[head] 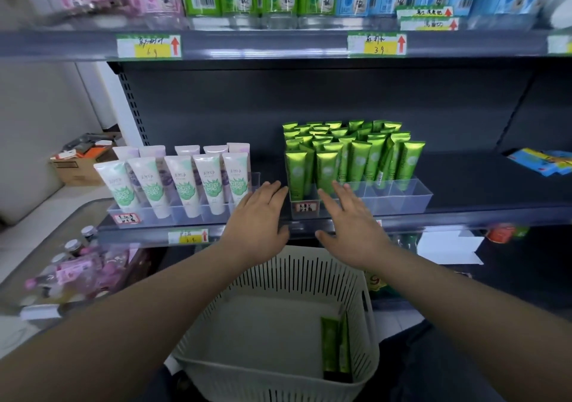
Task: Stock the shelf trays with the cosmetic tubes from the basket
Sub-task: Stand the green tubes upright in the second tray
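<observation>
Remaining in basket: two green tubes (335, 347), glossy foil-look, flat crimped ends, leaning in the near-right corner
Basket (278, 273): off-white plastic, slotted walls, rounded rim; sits below the shelf edge, between the forearms
Right tray (411, 196): clear acrylic with dividers, packed with upright green tubes (359, 160) in several rows; right-hand compartments are thinner at the front
Left tray (145, 216): same clear acrylic, holds white tubes (185, 185) with green leaf print, a second row behind them
Shelf (464, 179): dark metal, matte, price tags on the front lip
Left hand (260, 225): flat, fingers straight, holding nothing; fingertips just beside the right tray's left end, contact unclear
Right hand (356, 228): fingers spread and straight, holding nothing, over the right tray's front wall
Tubes vs hands: the basket tubes lie well below and behind both hands; the tray tubes are just past the fingertips
</observation>
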Demonstrator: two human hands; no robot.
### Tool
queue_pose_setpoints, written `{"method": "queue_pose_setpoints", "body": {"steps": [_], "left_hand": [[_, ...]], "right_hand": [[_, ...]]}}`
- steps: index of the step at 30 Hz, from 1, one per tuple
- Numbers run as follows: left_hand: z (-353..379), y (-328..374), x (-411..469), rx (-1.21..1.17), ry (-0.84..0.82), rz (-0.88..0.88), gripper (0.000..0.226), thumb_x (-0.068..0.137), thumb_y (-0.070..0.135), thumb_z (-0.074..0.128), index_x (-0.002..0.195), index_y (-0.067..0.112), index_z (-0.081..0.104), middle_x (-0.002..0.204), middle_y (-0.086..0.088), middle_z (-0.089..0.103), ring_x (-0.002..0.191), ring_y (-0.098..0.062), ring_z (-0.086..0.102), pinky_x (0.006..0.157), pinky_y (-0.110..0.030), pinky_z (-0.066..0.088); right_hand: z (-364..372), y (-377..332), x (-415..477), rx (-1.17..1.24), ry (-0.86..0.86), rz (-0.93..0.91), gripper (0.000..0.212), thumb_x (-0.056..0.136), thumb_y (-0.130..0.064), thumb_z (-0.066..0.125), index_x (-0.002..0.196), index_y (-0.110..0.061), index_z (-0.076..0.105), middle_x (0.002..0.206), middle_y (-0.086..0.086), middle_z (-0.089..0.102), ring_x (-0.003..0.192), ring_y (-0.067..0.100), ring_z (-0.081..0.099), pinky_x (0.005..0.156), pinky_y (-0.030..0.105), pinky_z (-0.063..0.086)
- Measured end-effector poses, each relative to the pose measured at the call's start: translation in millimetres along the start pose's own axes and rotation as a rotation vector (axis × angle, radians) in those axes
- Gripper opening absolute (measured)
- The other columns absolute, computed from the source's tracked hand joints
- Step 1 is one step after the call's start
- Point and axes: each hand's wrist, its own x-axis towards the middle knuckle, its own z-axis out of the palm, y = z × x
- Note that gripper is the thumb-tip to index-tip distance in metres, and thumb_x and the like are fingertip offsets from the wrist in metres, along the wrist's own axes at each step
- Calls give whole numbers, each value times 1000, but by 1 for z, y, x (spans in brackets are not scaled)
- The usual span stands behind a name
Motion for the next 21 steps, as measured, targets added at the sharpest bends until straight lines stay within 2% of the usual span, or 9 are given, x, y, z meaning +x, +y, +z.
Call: {"method": "queue_pose_setpoints", "body": {"steps": [12, 17, 21], "left_hand": [[63, -12, -49, -58, -155, -30, 74, 91, 35, 48, 150, 17, 8, 159, 0, 6, 146, -15, 2, 121, -35, 6], [90, -16, -64, -105, -179, -29, 73, 90, 32, 49, 150, 16, 10, 158, -2, 11, 146, -16, 8, 116, -26, 0], [111, -22, -67, -145, -229, -55, 75, 89, 33, 52, 150, 15, 12, 156, -2, 16, 144, -17, 14, 115, -23, 5]], "right_hand": [[62, 4, -36, -5, -192, -8, 80, 92, -39, 51, 150, -24, -2, 158, 1, -12, 146, 20, -11, 117, 36, 1], [86, 10, -39, 42, -269, -12, 78, 91, -31, 53, 150, -22, 2, 158, 2, -1, 145, 20, -4, 120, 39, 3], [105, 17, -33, 145, -402, 39, 75, 93, -25, 50, 150, -22, 2, 158, 0, -3, 146, 19, -1, 117, 33, 6]]}}
